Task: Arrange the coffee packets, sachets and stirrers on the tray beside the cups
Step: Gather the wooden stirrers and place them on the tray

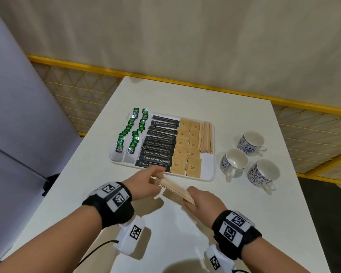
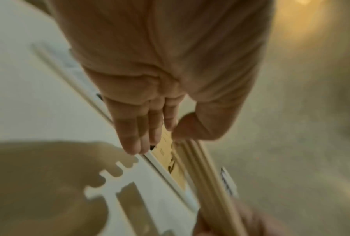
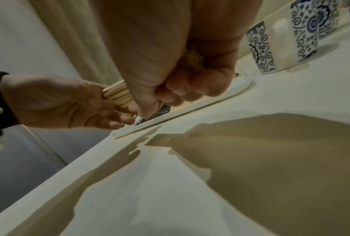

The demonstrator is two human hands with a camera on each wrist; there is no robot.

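Observation:
A bundle of wooden stirrers (image 1: 175, 189) hangs just above the white table, in front of the tray's (image 1: 209, 178) near rim. My right hand (image 1: 201, 201) grips its near end in a fist (image 3: 180, 83). My left hand (image 1: 148, 182) pinches the far end (image 2: 206, 175) between thumb and straight fingers (image 3: 58, 102). On the tray lie green sachets (image 1: 130, 133), black coffee packets (image 1: 159, 142), brown sugar sachets (image 1: 187, 146) and a row of stirrers (image 1: 206, 137). Three blue-patterned cups (image 1: 251, 142) stand to the tray's right.
A bare patch of tray (image 1: 207, 164) shows at the near right corner, below the laid stirrers. The nearest cup (image 1: 263, 173) stands to the right of my right hand. A yellow rail (image 1: 205, 87) runs behind the table's far edge.

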